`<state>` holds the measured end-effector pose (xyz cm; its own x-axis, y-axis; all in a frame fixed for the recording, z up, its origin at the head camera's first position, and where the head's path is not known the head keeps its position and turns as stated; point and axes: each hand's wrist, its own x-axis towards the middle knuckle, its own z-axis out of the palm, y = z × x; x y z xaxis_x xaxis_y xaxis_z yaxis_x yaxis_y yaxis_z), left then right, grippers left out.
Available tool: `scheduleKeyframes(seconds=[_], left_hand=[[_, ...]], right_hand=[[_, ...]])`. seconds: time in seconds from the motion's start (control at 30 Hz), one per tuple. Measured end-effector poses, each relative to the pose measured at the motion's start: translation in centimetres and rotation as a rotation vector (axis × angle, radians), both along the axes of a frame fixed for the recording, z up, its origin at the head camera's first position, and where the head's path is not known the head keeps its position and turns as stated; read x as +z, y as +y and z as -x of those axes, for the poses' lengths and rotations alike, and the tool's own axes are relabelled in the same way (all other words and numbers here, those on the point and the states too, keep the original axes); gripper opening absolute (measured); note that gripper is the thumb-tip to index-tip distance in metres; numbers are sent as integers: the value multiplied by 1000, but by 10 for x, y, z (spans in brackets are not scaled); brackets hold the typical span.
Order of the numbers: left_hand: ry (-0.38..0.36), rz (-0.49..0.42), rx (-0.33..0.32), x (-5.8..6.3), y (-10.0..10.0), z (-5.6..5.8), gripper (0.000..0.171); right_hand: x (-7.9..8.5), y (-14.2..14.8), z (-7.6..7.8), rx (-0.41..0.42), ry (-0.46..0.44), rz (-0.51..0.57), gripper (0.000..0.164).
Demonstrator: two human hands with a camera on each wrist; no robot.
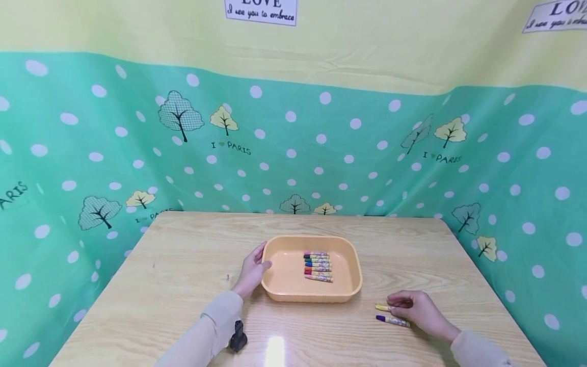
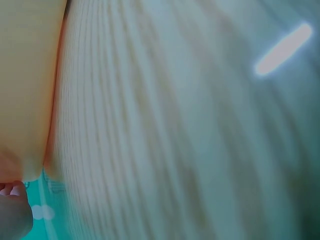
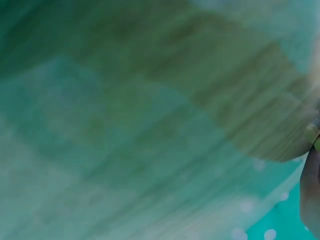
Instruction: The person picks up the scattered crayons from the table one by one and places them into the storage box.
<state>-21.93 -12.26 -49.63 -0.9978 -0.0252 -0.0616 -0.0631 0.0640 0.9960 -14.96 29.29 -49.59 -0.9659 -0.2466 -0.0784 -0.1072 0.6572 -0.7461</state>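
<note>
A peach plastic tray (image 1: 284,291) sits on the table, with several crayons (image 1: 318,265) lying in a column inside it. My left hand (image 1: 249,272) holds the tray's left side, thumb over the rim and fingers along the outer wall. In the left wrist view, part of that hand (image 2: 14,212) shows beside the tray wall (image 2: 27,90). To the right of the tray, my right hand (image 1: 422,311) pinches a yellow crayon (image 1: 383,308) at table level. A dark purple crayon (image 1: 392,320) lies just in front of it, close under the fingers. The right wrist view is mostly blurred.
The wooden table (image 1: 183,244) carries everything. A small black object (image 1: 238,337) stands by the left sleeve, and a tiny object (image 1: 228,277) lies left of the left hand. A green and yellow patterned curtain (image 1: 321,153) hangs behind and at both sides.
</note>
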Motion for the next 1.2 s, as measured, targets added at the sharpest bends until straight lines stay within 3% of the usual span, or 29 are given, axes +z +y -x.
scheduleKeyframes(seconds=[0.27,0.5,0.7,0.93,1.13,1.2], left_hand=[[12,11,13,-2,2,0,66],[10,-4,3,-3,0,0,64],[-2,6,6,-1,0,0,65],[-13,16,-1,1,0,0,64],[-11,10,1,1,0,0,65],[-6,6,-9,10,1,-5,64]], right_hand=[[0,-1,3,28,31,-66,23],[6,-2,4,-30,-20,-66,25],[37,-5,11,-80,54,-51,24],[80,-13,29,-52,154,-40,26],[97,-38,42,-19,180,-18,27],[97,-51,46,-14,178,-1,26]])
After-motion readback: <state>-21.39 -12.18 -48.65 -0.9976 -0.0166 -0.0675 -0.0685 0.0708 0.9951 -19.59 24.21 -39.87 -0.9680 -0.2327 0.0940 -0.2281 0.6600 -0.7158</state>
